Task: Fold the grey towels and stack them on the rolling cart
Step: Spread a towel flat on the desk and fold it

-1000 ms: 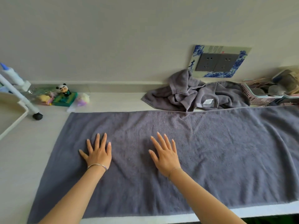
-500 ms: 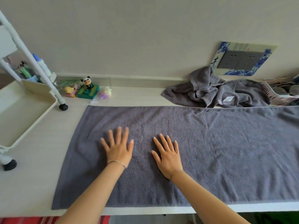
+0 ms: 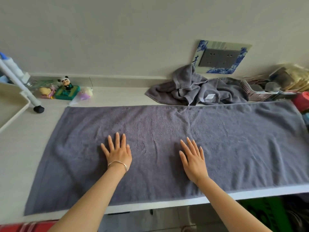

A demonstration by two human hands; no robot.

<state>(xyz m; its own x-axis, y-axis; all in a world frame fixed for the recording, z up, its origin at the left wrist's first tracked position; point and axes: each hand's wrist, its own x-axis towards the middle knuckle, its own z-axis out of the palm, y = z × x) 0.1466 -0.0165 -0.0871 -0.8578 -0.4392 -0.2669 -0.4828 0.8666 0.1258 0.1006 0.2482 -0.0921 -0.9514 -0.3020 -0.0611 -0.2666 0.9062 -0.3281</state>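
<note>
Half a second back the two hands lay close together on the towel. Now they sit wider apart, the right one having slid off to the right, and less of the cart is in view.

At the far left stands the white rolling cart (image 3: pixel 12 106), a smooth plastic tray with a rounded rim, its slim leg ending in a black castor (image 3: pixel 38 109) on the pale table (image 3: pixel 18 151). Just beyond it a small glossy panda figurine (image 3: pixel 64 81) stands on a green box (image 3: pixel 67 94) against the wall.

The spread grey towel (image 3: pixel 237 141), a long rectangle of nubby terry with a flat hemmed border, covers most of the tabletop. Its near edge runs close to the table's front edge and a few shallow creases show in it.

The left hand (image 3: pixel 117 153), a thin metal bracelet (image 3: pixel 118 164) at its wrist, lies palm down on it with fingers straight and fanned, grasping nothing. The right hand (image 3: pixel 194 162) presses flat the same way, fingers straight and closer together, also holding nothing.

Behind the towel's far edge a crumpled grey towel (image 3: pixel 189 88) lies in soft folds, a white label (image 3: pixel 209 96) showing. Above it a grey socket plate (image 3: pixel 219 58) with a blue patterned surround is on the wall, and to the right sits a pink slatted basket (image 3: pixel 250 93).
</note>
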